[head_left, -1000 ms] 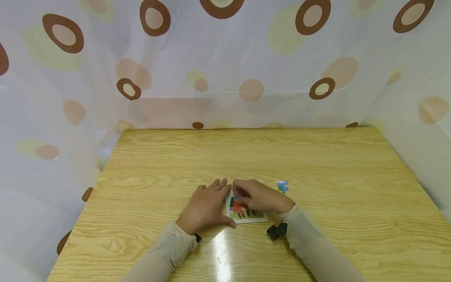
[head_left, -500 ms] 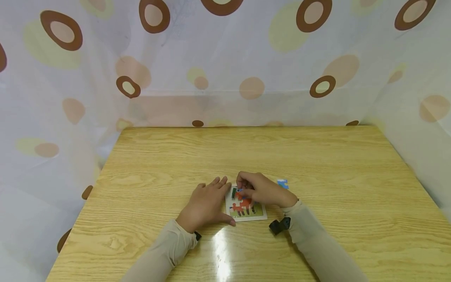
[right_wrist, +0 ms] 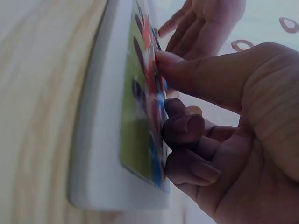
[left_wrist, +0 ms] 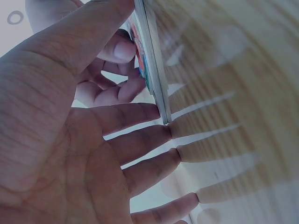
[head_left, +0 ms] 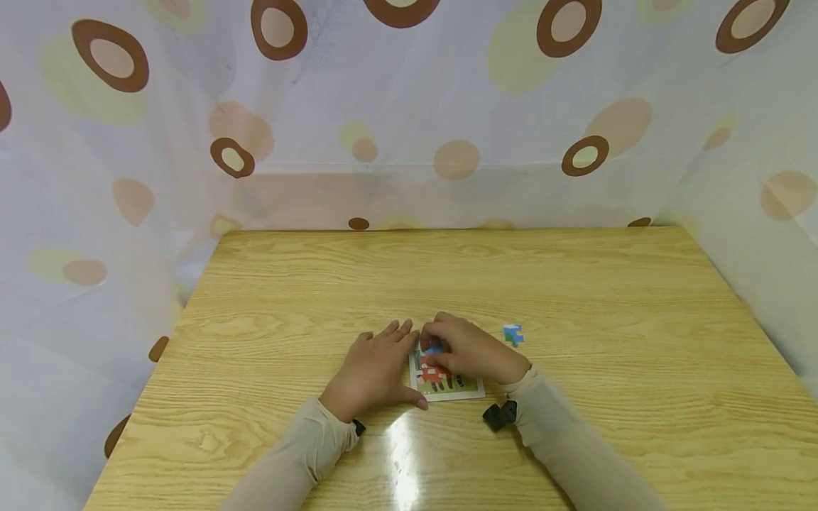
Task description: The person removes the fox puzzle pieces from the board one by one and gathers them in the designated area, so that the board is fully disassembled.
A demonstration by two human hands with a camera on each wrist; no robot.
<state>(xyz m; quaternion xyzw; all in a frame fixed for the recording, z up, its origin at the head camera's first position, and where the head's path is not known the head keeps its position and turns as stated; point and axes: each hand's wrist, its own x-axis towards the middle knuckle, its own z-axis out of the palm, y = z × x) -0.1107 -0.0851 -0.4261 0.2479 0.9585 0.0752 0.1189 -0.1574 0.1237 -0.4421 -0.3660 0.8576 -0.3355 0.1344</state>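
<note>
A white-rimmed jigsaw board with a red animal picture on green lies on the table. My left hand spreads along its left side, with the thumb by the near corner. In the left wrist view those straight fingers meet the table and the board's edge. My right hand is over the board's upper left part, fingers bent, pinching a red and blue puzzle piece low on the picture. The right wrist view has its thumb and fingertips right at the picture's surface; they partly hide the piece.
A loose blue and green puzzle piece lies on the wooden table, beyond the right wrist. A white curtain with brown and green spots hangs behind the table and along both sides.
My right hand rose a little with the piece, uncovering the picture, then came back down and left onto the board's upper left. The left hand has stayed in place.
</note>
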